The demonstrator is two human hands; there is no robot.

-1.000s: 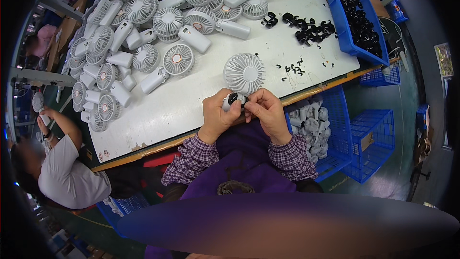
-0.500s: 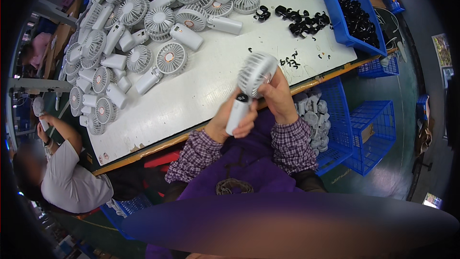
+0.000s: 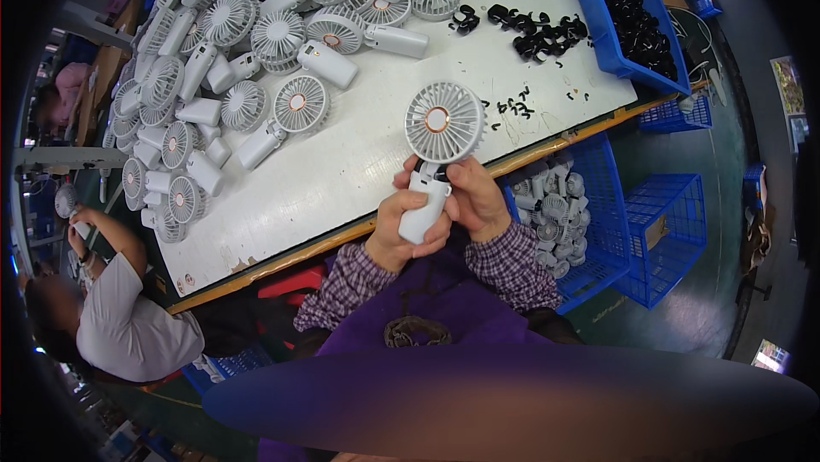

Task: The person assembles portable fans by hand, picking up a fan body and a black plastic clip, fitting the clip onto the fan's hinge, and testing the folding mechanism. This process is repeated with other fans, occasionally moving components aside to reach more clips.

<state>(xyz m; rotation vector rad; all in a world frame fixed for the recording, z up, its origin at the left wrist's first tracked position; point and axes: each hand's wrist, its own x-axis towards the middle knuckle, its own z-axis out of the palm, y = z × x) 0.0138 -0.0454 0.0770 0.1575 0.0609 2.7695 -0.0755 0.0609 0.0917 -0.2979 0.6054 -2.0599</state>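
Note:
A white handheld fan [image 3: 443,123] is held upright over the table's near edge, its round grille with the copper-ringed hub facing me. My left hand [image 3: 405,221] is closed around the fan's handle, thumb across its front. At the neck, where a black part shows between head and handle, the fingers of my right hand [image 3: 477,197] press from the right side; their tips are partly hidden behind the handle. Many similar white fans [image 3: 278,35] lie heaped on the table to the left. Small black clips [image 3: 547,38] are scattered beyond the fan.
A blue bin [image 3: 636,22] of black pieces stands at the table's far right. Below the edge, a blue crate [image 3: 606,231] holds more fans, beside another blue crate [image 3: 670,244]. At left, a seated co-worker [image 3: 137,325] holds a fan. The white tabletop [image 3: 333,172] has a wooden edge.
The fan has turned so its copper-ringed face now points toward me, and its head has shifted slightly left. My right hand has moved down from the head to the neck.

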